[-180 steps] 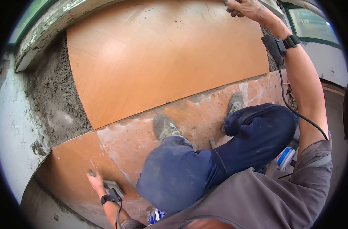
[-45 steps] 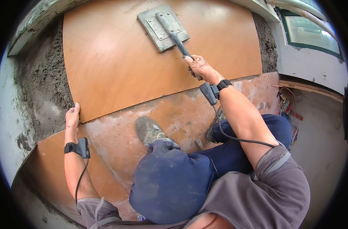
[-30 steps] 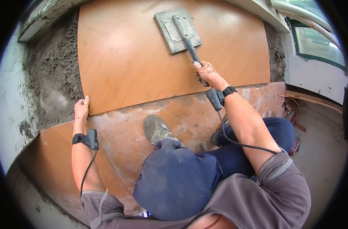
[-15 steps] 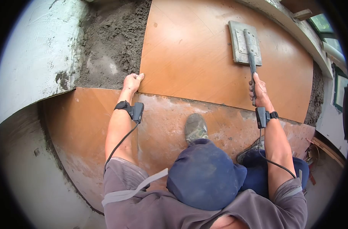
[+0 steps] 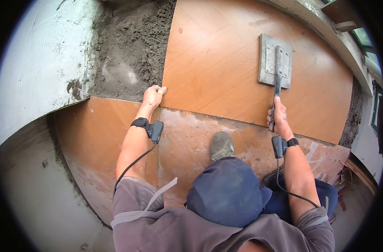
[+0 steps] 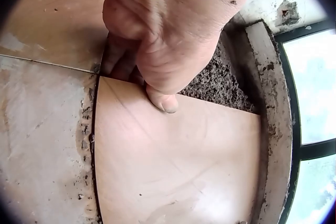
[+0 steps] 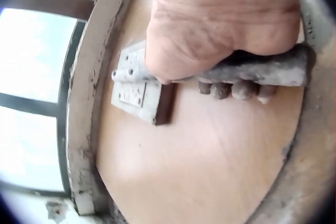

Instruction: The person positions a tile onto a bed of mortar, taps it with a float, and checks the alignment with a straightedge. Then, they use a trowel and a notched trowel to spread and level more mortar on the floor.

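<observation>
A large orange-brown floor tile with faint diagonal lines lies on grey mortar. At its near-left corner my left hand holds the edge. In the left wrist view its thumb rests on the tile's top face, with the fingers curled down beside the edge, partly hidden. My right hand grips the pipe-like handle of a tile tamper. The tamper's square grey head, with a riveted metal plate, overlaps the right half of the tile. From the right wrist, the fingers show wrapped under the handle.
Rough mortar fills the strip left of the tile, beside a white wall. A concrete ledge runs along the far side. Dusty laid tiles lie nearer me, under a shoe.
Six seconds ago my left hand was on the lower-left tile; now it holds the large tile's corner. The right hand has brought the tamper over the tile, recently nearer me. The view has turned left.
</observation>
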Available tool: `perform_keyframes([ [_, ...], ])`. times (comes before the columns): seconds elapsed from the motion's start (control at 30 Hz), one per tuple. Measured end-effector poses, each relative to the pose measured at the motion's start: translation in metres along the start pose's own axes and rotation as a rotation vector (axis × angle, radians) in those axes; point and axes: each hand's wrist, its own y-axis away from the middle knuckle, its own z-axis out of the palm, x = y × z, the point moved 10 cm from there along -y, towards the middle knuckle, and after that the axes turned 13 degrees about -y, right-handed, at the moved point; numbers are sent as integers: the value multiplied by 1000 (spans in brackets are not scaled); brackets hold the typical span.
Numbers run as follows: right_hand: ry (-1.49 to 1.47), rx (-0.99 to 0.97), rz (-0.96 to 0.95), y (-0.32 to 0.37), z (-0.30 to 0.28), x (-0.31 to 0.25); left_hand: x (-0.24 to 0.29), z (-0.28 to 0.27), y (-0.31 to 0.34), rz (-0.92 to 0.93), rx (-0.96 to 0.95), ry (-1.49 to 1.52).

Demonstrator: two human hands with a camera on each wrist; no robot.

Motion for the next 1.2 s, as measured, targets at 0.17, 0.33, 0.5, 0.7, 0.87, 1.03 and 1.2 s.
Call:
perform_keyframes([
  [0.17,14,-37,-3,7,0,-43,3,-4,-1,28,46,-56],
  [0.33,-373,-3,-313,40,39,-82,-2,2,0,-1,-31,14],
  [0.5,-10,45,-179,17,39,-23,-4,2,0,11,22,1],
  [0.7,-208,-54,-179,27,55,-63,-5,2,-2,17,22,32],
  [0.87,19,41,-417,3,53,-35,4,0,-1,46,32,-31],
  [1.03,126,-43,-57,13,63,-36,6,-8,-1,28,79,-104],
  [1.2,17,-82,-148,25,58,-48,9,-15,5,5,192,-183],
])
